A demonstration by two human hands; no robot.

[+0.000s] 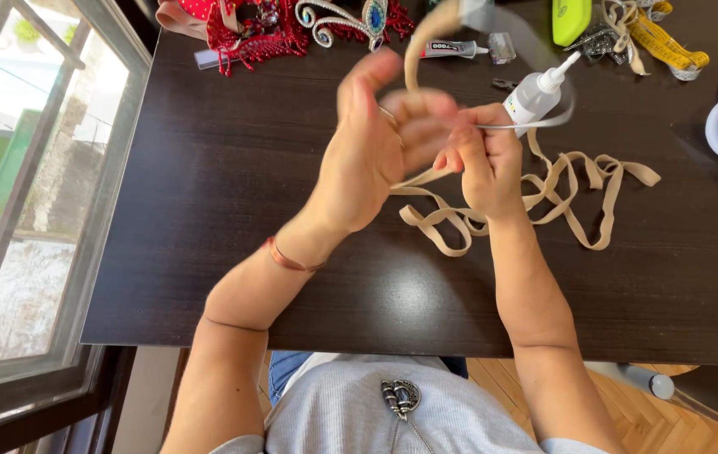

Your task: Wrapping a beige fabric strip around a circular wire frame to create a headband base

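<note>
Above desk (207, 210), frame centre: our left hand (376, 143) loops tan strap (544, 189), fingers spread, blurred. Our right hand (485, 160) clamps glue bottle (535, 94), nozzle tipped up-right, near strap for gluing. Slack trails right on desk.
</note>
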